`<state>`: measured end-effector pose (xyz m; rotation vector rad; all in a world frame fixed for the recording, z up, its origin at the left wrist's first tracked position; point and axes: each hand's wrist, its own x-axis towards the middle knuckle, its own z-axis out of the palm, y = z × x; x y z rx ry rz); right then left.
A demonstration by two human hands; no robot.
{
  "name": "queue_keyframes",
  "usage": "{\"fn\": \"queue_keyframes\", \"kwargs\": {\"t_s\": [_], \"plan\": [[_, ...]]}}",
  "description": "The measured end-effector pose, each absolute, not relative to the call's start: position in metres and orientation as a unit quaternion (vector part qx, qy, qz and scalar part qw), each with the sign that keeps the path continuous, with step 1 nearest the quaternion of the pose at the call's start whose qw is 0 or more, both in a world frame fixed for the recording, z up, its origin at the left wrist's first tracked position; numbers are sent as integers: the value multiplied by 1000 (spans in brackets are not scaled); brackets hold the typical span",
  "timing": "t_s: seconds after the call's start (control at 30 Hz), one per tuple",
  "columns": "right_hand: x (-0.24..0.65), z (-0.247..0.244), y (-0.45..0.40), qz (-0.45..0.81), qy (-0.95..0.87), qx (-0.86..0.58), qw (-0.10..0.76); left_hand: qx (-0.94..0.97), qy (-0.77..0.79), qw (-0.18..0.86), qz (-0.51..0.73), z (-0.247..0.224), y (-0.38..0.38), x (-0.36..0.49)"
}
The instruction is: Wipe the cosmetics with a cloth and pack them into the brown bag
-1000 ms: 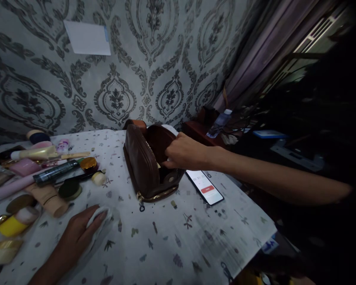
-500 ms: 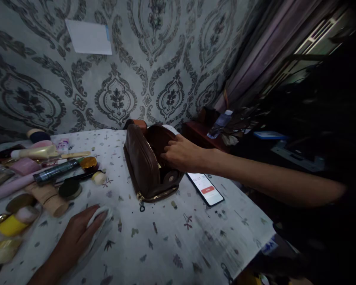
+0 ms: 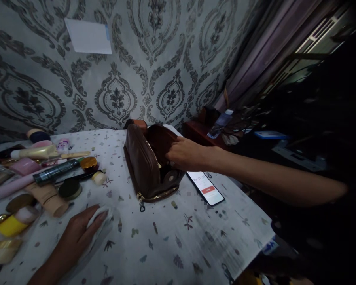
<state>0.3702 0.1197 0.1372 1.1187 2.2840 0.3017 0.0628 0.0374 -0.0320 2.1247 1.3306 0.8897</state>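
Note:
An unzipped brown makeup bag (image 3: 139,166) stands on the table, its mouth facing right. At that mouth my right hand (image 3: 184,154) is closed, with its fingers curled down at the bag's inner right side. What those fingers pinch, if anything, is hidden. My left hand (image 3: 74,233) rests on the tablecloth at the lower left, closed around a crumpled white wipe (image 3: 97,221). Close beyond it lie a beige squeeze tube (image 3: 49,200) and a dark round jar (image 3: 69,189).
Several cosmetics cover the table's left side, among them a dark green tube (image 3: 56,172) and a gold-lidded jar (image 3: 89,163). A lit phone (image 3: 207,190) lies right of the bag. Beyond the table's right edge is a plastic bottle (image 3: 220,124). A patterned wall rises behind.
My right hand has shifted slightly right, away from the bag's inside, and its fingers are curled tighter. My left hand and the bag stay where they were.

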Motion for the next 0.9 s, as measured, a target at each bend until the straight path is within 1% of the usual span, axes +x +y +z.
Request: {"fn": "queue_keyframes", "kwargs": {"t_s": [0.23,0.63,0.9], "plan": [[368,138,122,102,858,414,287,782,467,241,333,-24,37,68],[368,136,123,90,869,405,270,778,480,238,327,-35,37,62],[364,142,121,69,859,414,294,774,488,250,317,-31,37,65]]}}
